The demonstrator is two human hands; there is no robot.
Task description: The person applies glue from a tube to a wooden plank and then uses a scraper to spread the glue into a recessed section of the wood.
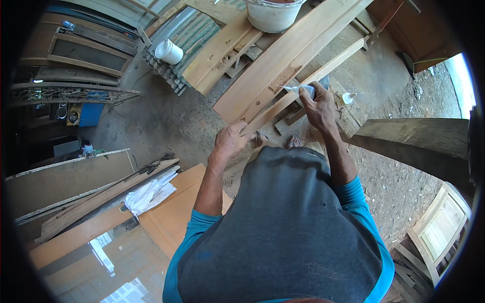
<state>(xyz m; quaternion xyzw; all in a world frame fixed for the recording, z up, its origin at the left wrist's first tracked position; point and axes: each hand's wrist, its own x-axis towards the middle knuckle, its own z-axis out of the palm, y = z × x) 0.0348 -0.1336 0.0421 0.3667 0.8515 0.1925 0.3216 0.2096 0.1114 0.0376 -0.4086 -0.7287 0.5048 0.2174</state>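
Observation:
A wide wooden board (252,88) lies at a slant in front of me, with a rough brown patch (289,76) on its surface. My left hand (231,141) is closed around the near end of a narrow wooden strip (273,112), which runs along the board's near side. In my right hand (319,107) is a white squeeze bottle (306,91), tilted with its thin nozzle toward the brown patch. Whether the tip touches the wood I cannot tell. Just right of that hand, a small white bottle with a pointed cap (348,98) stands on a plank.
Beyond the board are a large white bucket (273,17) and a smaller white pail (169,52) on corrugated sheets (194,35). A thick timber beam (414,146) juts in from the right. Panels and a white plastic bag (150,194) lie at left; a framed panel (442,230) leans lower right.

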